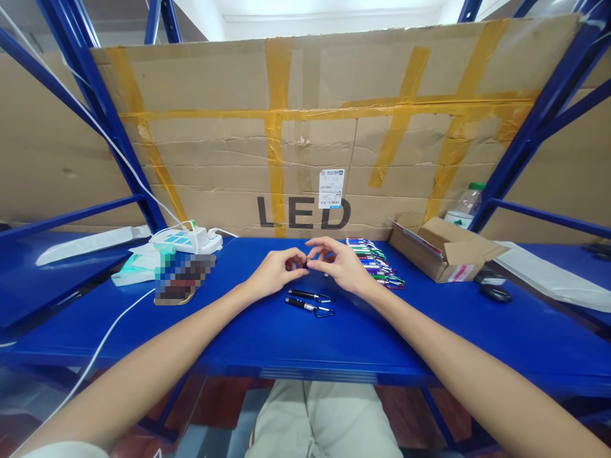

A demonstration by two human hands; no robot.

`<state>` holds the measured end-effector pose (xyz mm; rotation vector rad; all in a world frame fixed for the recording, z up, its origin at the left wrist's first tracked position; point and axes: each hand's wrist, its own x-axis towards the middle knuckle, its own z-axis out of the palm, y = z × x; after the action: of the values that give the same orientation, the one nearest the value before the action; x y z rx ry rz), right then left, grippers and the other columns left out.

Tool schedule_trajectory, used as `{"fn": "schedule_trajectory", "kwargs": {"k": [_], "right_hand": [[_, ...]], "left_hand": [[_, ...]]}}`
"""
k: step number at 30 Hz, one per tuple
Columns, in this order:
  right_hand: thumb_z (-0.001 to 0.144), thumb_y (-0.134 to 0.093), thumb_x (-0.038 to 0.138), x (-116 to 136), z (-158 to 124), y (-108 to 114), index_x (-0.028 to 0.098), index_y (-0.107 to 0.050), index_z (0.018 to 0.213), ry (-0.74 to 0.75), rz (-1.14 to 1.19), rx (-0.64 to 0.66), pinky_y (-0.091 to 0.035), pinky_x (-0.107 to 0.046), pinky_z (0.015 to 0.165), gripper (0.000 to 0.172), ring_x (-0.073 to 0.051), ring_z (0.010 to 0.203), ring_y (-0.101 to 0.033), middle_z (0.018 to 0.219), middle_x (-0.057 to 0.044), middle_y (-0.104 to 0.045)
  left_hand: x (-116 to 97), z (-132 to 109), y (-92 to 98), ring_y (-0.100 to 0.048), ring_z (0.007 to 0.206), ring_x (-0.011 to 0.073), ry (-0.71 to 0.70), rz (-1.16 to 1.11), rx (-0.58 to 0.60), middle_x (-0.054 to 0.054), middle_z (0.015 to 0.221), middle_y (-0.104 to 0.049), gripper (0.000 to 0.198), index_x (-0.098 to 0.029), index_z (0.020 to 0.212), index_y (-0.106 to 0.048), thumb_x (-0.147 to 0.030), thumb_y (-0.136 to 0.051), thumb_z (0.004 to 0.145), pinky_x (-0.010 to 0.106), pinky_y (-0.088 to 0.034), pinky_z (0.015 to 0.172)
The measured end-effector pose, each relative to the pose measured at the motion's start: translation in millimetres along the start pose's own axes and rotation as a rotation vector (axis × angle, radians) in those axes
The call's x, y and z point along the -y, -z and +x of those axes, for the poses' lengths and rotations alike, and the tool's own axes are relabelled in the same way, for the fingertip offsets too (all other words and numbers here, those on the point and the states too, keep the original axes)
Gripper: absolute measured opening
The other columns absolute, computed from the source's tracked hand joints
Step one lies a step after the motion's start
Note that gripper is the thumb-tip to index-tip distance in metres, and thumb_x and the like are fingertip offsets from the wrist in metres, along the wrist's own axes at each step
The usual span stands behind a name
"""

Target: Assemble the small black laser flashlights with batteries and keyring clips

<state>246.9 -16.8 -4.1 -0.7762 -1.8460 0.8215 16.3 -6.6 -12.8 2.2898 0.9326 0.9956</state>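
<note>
My left hand (pixel 275 272) and my right hand (pixel 340 262) meet above the middle of the blue table. Their fingertips pinch around something small and dark, mostly hidden by the fingers, so its kind cannot be made out. Just below the hands lie two black pen-shaped pieces with carabiner clips, one black pen (pixel 304 294) behind the other black pen (pixel 300 305). Close to my right hand is a small silvery piece on the table. Past my right wrist, a row of colourful pens with clips (pixel 370 261) lies side by side, partly covered by the hand.
An open cardboard box (pixel 442 251) stands at the right, with a black mouse (pixel 495 293) and a bottle (pixel 465 207) near it. A white power strip (pixel 188 239) and a mask packet (pixel 133 267) lie left. Taped cardboard (pixel 214 152) walls the back; blue posts flank it.
</note>
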Motion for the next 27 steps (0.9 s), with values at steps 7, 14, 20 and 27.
{"fn": "schedule_trajectory", "kwargs": {"k": [7,14,20,27], "right_hand": [[0.088,-0.081,0.037,2,-1,0,0.024,-0.071,0.126,0.012,-0.038,0.003,-0.054,-0.035,0.081,0.042,-0.02,0.085,-0.069,0.102,-0.004,-0.08],[0.09,-0.075,0.028,4,0,12,0.022,-0.069,0.121,0.109,-0.275,0.021,-0.051,-0.033,0.08,0.032,-0.019,0.085,-0.065,0.107,-0.005,-0.076],[0.095,-0.066,0.018,-4,2,32,0.022,-0.07,0.11,0.15,-0.569,0.106,-0.048,-0.034,0.08,0.016,-0.021,0.084,-0.065,0.099,-0.004,-0.076],[0.092,-0.074,0.013,-24,2,41,0.024,-0.078,0.096,0.092,-0.716,0.357,-0.047,-0.035,0.083,0.012,-0.027,0.095,-0.07,0.1,-0.007,-0.079]], "left_hand": [[-3,0,1.4,-0.067,0.079,0.0167,0.0,-0.004,-0.004,0.001,0.089,-0.077,0.027,-0.02,0.103,-0.074,-0.045,-0.078,0.094,0.029,-0.051,0.076],[-5,1,6.8,-0.072,0.093,0.0187,-0.068,0.057,-0.033,0.003,0.104,-0.079,0.015,-0.021,0.105,-0.074,-0.034,-0.074,0.097,0.03,-0.053,0.085],[-1,1,9.0,-0.074,0.099,0.0208,-0.042,0.086,-0.04,0.004,0.112,-0.081,0.016,-0.023,0.112,-0.074,-0.032,-0.069,0.099,0.033,-0.056,0.089],[5,2,8.5,-0.076,0.102,0.0229,0.037,0.072,-0.008,0.005,0.112,-0.082,0.024,-0.023,0.118,-0.075,-0.037,-0.069,0.099,0.035,-0.059,0.091]]}}
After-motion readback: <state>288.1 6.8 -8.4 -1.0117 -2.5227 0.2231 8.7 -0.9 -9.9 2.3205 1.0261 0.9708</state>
